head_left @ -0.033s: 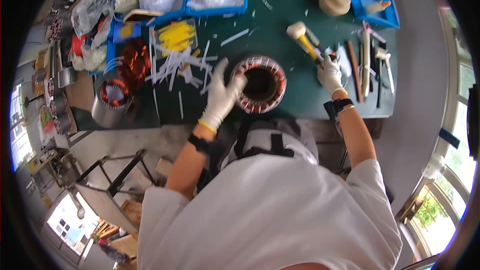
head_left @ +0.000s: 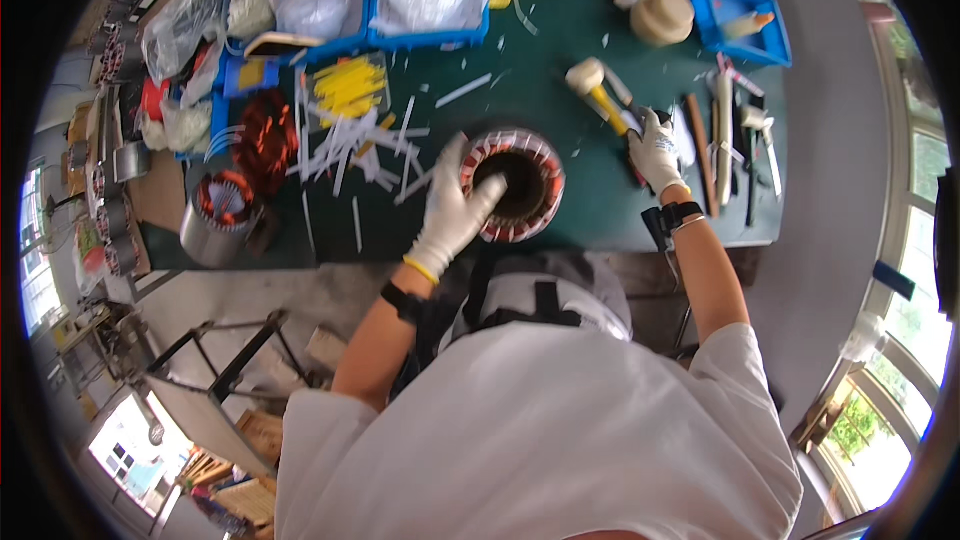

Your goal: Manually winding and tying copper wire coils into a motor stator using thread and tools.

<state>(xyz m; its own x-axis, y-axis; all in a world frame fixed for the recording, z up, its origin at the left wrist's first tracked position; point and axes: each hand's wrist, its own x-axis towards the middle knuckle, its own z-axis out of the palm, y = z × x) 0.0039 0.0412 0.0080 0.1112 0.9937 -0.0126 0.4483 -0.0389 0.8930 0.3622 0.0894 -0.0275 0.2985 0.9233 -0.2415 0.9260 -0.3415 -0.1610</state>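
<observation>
On the green tabletop near its front edge, a round motor stator (head_left: 548, 202) stands with its open bore upward and red and white windings round its rim. My left hand (head_left: 452, 212), in a white glove, is at its left side, thumb over the rim into the bore and fingers along the outside. To the right, my gloved right hand (head_left: 657, 157) lies with curled fingers over the lower handle of a mallet (head_left: 585, 77) with a pale head and yellow handle. Something dark shows at its fingertips, but what those fingers hold is hidden.
White strips (head_left: 345, 155) and yellow strips (head_left: 350, 88) lie left of the stator. A second stator (head_left: 210, 230) and copper coils (head_left: 268, 145) stand farther left. Blue bins (head_left: 430, 39) line the back. Right of my right hand lie a brown stick (head_left: 702, 155) and several tools.
The view has shifted slightly. My left hand has moved a little right, its thumb now deeper over the bore. My right hand has slid slightly farther from me; the stator and mallet stay put.
</observation>
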